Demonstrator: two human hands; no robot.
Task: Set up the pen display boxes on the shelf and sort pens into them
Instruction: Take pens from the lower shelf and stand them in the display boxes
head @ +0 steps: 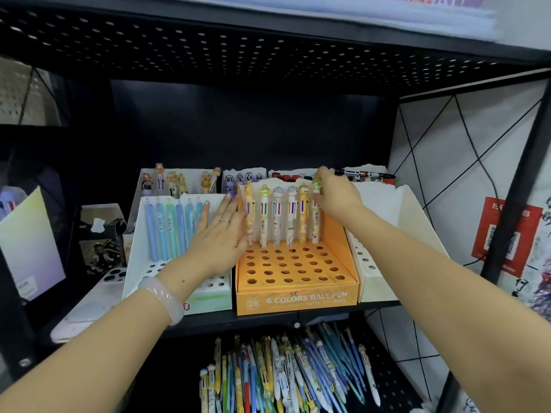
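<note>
Shelf (268,318) carrying three display boxes up front, orange box (298,296) in the middle, white box (179,296) to its left. Left hand (219,236) lies flat, fingers straight and together, pressed against the orange box's left wall. Right hand (335,193) pinches the yellow-topped pen (316,217) at the far right of the back row, upright, cap up. Loose pens (283,377) heaped on the shelf below.
</note>
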